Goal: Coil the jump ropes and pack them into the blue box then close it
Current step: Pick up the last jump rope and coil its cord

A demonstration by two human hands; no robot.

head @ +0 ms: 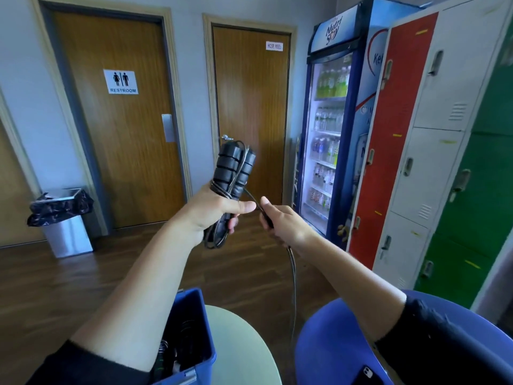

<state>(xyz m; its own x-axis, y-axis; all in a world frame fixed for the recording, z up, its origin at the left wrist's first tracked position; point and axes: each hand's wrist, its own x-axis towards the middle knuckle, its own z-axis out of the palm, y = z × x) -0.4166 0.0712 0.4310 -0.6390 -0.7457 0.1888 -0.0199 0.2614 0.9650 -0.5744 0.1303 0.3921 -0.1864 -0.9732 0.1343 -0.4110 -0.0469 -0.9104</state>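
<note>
Up front, the left hand (213, 209) grips two black jump rope handles (233, 170) upright; the right hand (286, 223) pinches the trailing cord (293, 273) above the blue box (200, 329).

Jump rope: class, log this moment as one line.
left hand grips jump rope handles and coil | right hand holds loose cord | blue box open below

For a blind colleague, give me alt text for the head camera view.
The left hand holds up a black jump rope, its two handles side by side with coils gathered, while the right hand grips the loose cord trailing down. Below, an open blue box stands by a pale round table; doors, a drinks fridge and lockers are behind.
</note>
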